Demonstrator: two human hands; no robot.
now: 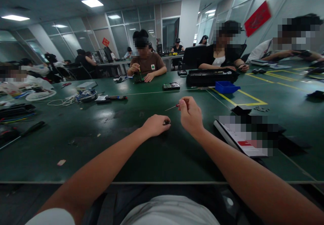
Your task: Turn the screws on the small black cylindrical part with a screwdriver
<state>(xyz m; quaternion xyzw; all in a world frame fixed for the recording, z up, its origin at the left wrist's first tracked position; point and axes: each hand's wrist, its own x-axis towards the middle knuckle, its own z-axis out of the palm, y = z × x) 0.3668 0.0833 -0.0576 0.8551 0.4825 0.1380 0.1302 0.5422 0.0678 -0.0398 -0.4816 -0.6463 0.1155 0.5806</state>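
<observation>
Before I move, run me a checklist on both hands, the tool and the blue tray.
1. Left hand holding the small dark part: ok.
2. Right hand holding the screwdriver: ok.
3. Screwdriver tip on the part: not ok, they are apart.
4. Tip shape suits the part: cannot tell, too small to see.
5. Blue tray right beside the hands: not ok, it sits farther across the table.

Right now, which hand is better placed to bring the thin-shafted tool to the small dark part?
Probably the right hand: it holds the thin-shafted tool, shaft pointing left. The left hand has the small dark part at its fingertips, close by.
</observation>
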